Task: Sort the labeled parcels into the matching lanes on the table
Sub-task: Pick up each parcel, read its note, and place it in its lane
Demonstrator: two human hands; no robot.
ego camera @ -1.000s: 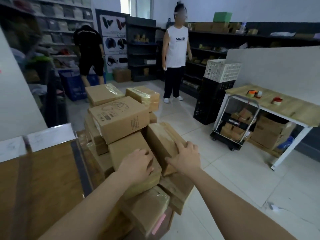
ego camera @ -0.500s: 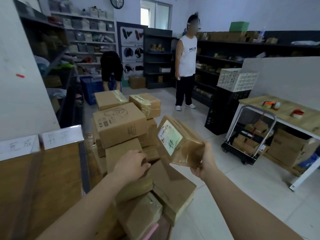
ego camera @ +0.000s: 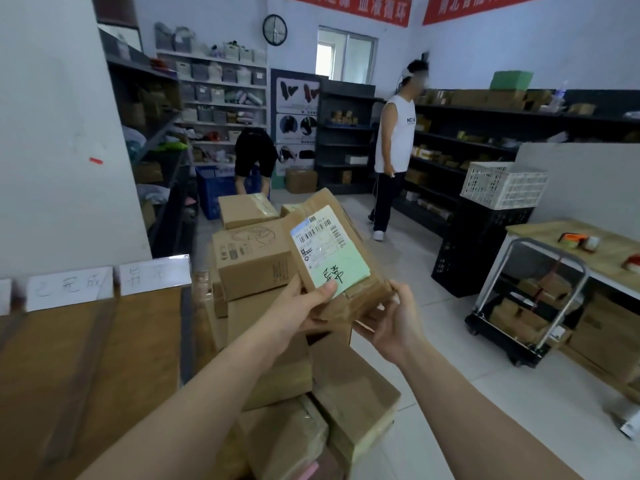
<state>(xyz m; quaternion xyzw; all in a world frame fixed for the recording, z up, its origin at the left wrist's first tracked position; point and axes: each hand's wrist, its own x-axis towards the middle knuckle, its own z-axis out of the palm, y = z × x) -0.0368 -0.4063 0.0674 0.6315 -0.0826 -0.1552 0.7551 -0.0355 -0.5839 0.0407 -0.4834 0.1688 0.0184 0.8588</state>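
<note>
Beyond my fingers (ego camera: 405, 303) I see white walls (ego camera: 519, 46), a window (ego camera: 346, 53), a round clock (ego camera: 274, 29), dark shelving (ego camera: 478, 147); right of them, pale floor tiles (ego camera: 450, 358) and a wooden bench (ego camera: 571, 247).

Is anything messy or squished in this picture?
Yes. The parcel held by the left hand and right hand looks crumpled, its brown tape wrapping wrinkled. The pile of boxes beneath is stacked crookedly, boxes tilted at different angles.
</note>
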